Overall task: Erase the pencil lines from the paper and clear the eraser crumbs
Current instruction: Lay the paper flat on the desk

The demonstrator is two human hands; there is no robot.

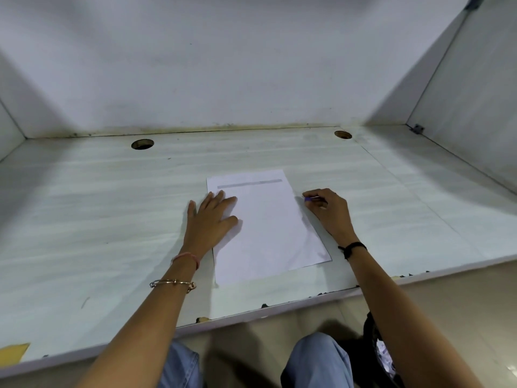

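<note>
White laminate desk (84,219), boxed in by a left panel (8,130), a back wall and a right panel (461,121). Front edge chipped, with dark nicks along it; yellow patch (14,351) at the near left corner.

Left third: bare desk from the panel across to the hand. Cable hole (142,144) near the back wall.

Left hand (211,217): flat, fingers straight and spread, pressing on the paper's left edge with the thumb and fingers over the sheet. Pink thread (186,259) at the wrist, bangle (173,282) further down the forearm.

Centre: paper (268,233) lies flat, slightly skewed, with its near right corner close to the front edge. Bare desk between its top and the back wall. A grey band (249,182) runs across the top of the sheet; blurred, nothing legible. Any pencil marks are too faint to make out.

Right hand (328,211): just off the paper's right edge, resting on the desk, fingers curled and pinching a small purple bit (307,199); too small to tell what it is. Black band (352,247) on the wrist.

Right third: second hole (343,134) at the back, and a thin seam running diagonally across the surface. Bare desk out to the right panel, with a small bracket (416,129) at its base.

Below the edge: knees in jeans (319,359), dark bag (377,354) to the right.
</note>
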